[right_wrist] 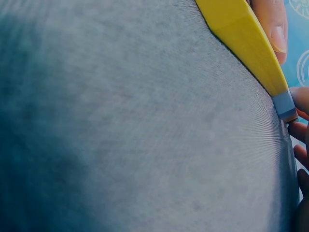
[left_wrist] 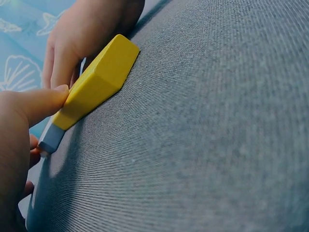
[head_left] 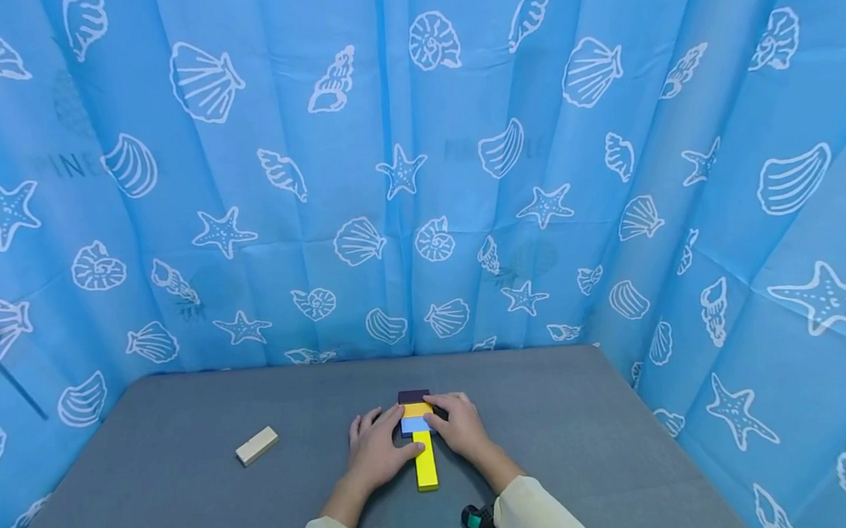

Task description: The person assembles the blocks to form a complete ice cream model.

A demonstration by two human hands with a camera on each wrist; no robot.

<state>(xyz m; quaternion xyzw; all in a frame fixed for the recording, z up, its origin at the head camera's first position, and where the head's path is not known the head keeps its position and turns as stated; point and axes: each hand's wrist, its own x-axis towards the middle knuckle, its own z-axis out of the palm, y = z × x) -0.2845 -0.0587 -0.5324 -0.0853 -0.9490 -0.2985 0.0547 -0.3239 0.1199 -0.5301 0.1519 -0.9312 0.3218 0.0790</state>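
Wooden blocks lie together in a T-like layout on the grey cloth. A long yellow block [head_left: 426,467] points toward me, its far end meeting a blue block [head_left: 415,424] laid crosswise. Beyond that come an orange block [head_left: 417,409] and a dark purple block [head_left: 413,396]. My left hand [head_left: 378,450] touches from the left, its thumb [left_wrist: 58,96] against the yellow block and its index finger by the orange one. My right hand [head_left: 464,428] touches the crosswise blocks' right ends, thumb by the blue, index finger by the purple. Its other fingers are partly hidden.
A pale wooden block [head_left: 257,446] lies apart at the left on the grey table [head_left: 189,514]. A blue curtain [head_left: 404,216] with white shells and starfish hangs behind the table and along its right side. Black wrist devices [head_left: 477,520] sit below both hands.
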